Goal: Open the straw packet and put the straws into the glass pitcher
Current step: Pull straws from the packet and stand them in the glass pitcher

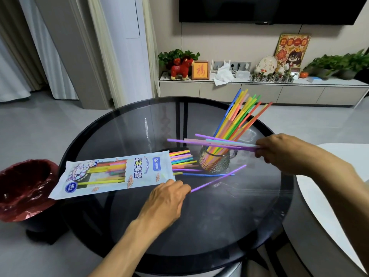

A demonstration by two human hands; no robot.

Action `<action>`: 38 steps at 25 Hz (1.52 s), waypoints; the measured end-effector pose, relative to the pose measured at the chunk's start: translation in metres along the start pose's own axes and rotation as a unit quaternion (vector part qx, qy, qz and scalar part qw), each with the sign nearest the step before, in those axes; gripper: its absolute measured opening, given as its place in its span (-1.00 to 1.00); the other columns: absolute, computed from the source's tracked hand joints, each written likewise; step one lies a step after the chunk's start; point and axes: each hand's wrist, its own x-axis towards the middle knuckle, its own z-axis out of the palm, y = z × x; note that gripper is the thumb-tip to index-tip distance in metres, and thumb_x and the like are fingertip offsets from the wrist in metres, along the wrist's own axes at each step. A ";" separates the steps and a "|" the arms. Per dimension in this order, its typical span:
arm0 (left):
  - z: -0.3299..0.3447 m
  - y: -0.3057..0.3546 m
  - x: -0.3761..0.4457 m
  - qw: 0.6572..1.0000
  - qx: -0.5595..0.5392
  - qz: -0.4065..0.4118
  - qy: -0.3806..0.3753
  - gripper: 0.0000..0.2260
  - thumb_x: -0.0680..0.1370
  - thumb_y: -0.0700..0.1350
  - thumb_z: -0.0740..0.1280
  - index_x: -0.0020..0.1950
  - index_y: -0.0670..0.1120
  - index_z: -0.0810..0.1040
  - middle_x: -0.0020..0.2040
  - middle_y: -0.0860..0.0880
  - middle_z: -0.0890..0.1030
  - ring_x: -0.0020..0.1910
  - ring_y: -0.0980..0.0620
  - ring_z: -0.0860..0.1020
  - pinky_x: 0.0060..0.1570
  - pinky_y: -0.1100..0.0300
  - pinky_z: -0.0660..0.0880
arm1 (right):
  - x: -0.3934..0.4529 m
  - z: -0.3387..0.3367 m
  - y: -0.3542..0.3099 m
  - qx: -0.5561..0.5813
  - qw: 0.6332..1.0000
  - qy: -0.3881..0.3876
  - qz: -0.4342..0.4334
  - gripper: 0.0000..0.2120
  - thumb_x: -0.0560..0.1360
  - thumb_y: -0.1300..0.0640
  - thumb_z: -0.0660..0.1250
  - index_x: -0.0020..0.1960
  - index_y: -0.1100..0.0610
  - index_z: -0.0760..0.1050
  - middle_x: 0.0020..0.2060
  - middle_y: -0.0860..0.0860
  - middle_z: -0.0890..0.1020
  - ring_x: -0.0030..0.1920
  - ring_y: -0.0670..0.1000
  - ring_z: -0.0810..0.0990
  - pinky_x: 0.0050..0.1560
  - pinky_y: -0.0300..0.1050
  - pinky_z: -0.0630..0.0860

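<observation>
With its fingertips hidden behind its knuckles, the left hand (pixel 166 198) at frame centre pinches a purple straw (pixel 218 178) beside the open straw packet (pixel 111 174) on the desk (pixel 199 226), while the right hand (pixel 283 151) grips a straw bundle (pixel 211 143) crossing the straw-filled glass pitcher (pixel 216 160).

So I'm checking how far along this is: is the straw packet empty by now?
No, the straw packet still holds many straws, their coloured ends sticking out of its open end toward the glass pitcher.
</observation>
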 end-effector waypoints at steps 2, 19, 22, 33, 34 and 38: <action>0.000 0.000 0.000 0.999 -0.005 -0.037 -0.004 -0.89 0.47 -0.19 0.38 -0.12 0.00 0.49 -0.23 0.03 0.53 -0.24 -0.03 0.52 -0.30 0.08 0.52 | -0.001 -0.005 0.002 0.034 0.999 0.015 0.003 -0.87 0.61 0.15 0.22 -0.04 0.03 0.52 -0.26 -0.09 0.53 -0.23 -0.06 0.54 -0.19 -0.10 0.53; -0.088 0.021 0.012 0.945 -0.208 -0.161 0.194 -0.85 0.60 -0.25 0.15 0.04 -0.08 0.48 -0.22 -0.06 0.60 -0.21 -0.14 0.58 -0.26 0.05 0.47 | -0.022 0.012 -0.111 0.052 0.864 0.478 -0.151 -0.62 0.46 0.33 0.25 0.27 0.22 0.48 0.27 0.21 0.51 0.32 0.23 0.43 0.38 0.15 0.31; -0.095 0.033 0.021 0.824 -0.505 -0.090 0.240 -0.84 0.62 -0.14 0.14 0.01 -0.07 0.51 -0.29 0.01 0.58 -0.28 0.06 0.58 -0.16 0.19 0.55 | -0.016 0.001 -0.104 0.356 0.811 0.462 -0.049 -0.56 0.45 0.35 0.32 0.31 0.18 0.40 0.23 0.11 0.52 0.24 0.08 0.50 0.27 0.09 0.46; -0.044 0.036 0.021 0.820 -0.550 -0.050 0.149 -0.90 0.60 -0.16 0.16 -0.01 -0.04 0.47 -0.27 0.02 0.57 -0.28 0.05 0.55 -0.14 0.18 0.52 | -0.009 0.009 -0.107 0.681 0.704 0.023 -0.202 -0.55 0.50 0.44 0.27 0.37 0.25 0.39 0.14 0.26 0.63 0.09 0.14 0.65 0.10 -0.05 0.61; -0.040 0.036 0.019 0.828 -0.539 -0.056 0.145 -0.89 0.60 -0.15 0.16 0.00 0.00 0.47 -0.28 0.02 0.57 -0.30 0.06 0.55 -0.16 0.18 0.51 | -0.010 0.011 -0.106 0.634 0.746 0.004 -0.204 -0.64 0.51 0.43 0.28 0.30 0.30 0.45 0.11 0.26 0.65 0.09 0.13 0.66 0.09 -0.10 0.61; -0.037 0.038 0.019 0.830 -0.540 -0.053 0.127 -0.88 0.60 -0.14 0.14 -0.02 -0.06 0.47 -0.29 -0.02 0.57 -0.31 0.04 0.56 -0.18 0.16 0.54 | -0.013 0.010 -0.098 0.589 0.774 -0.014 -0.232 -0.78 0.55 0.37 0.25 0.17 0.38 0.53 -0.05 0.17 0.69 -0.04 0.00 0.66 0.00 -0.18 0.58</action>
